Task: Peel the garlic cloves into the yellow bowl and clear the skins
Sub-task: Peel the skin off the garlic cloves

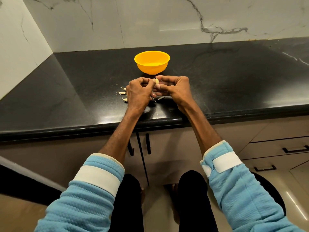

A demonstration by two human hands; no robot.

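Near the counter's front edge, three unpeeled garlic cloves [121, 93] lie on the black countertop [66, 84], just left of the left hand [137, 92]. Its curled fingertips and those of the right hand [173, 89] pinch one pale, part-bared clove [156, 81], just short of the yellow bowl [152, 69]. It is light, firm and probably slick once bare, so it is best held by its ends. Papery skins [161, 97] lie below the hands.

- The pale garlic clove [157, 81] between the left hand [138, 92] and right hand [173, 88] shows only a sliver; fingers cover the rest.
- The near wall of the round yellow plastic bowl [151, 64] hides its floor.
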